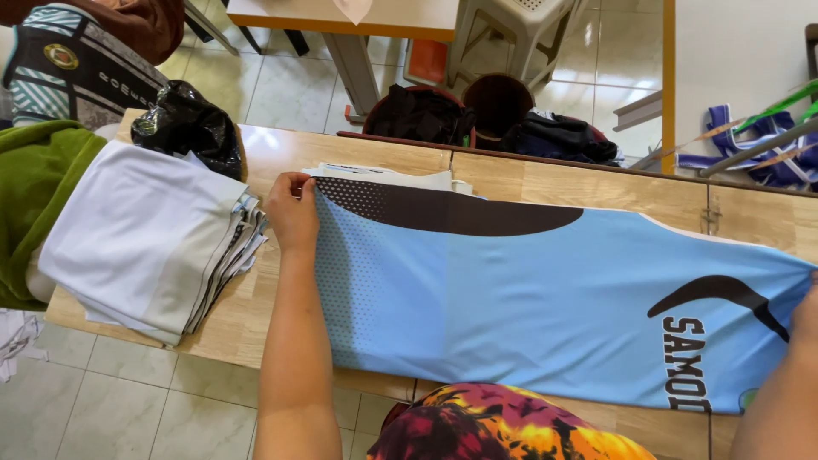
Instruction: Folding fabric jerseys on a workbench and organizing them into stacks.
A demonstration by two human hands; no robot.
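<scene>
Jersey (528,298) first: we count one of it, spread flat across the wooden table (588,183) in front of us, running from the left hand to the right edge of the view. It is light blue, with a dark band curving along its far edge, a patch of fine dots fading over its left end, and dark lettering with a curved dark mark near its right end (we leave the letters unread). A thin white trim shows along the far right edge.

We count two hands. Our left hand (292,209) pinches the jersey's far left corner, fingers curled closed on the cloth, the forearm lying down over the table's near edge. Our right hand (806,308) is at the jersey's right end, mostly cut off by the frame, so we cannot tell how it is closed or whether it grips.

To the left lies one stack (149,243) of folded white and grey cloth, with one black bag (186,123) just behind it and one green cloth (34,196) beside it. Some folded white pieces (383,175) peek out beyond the jersey.
</scene>
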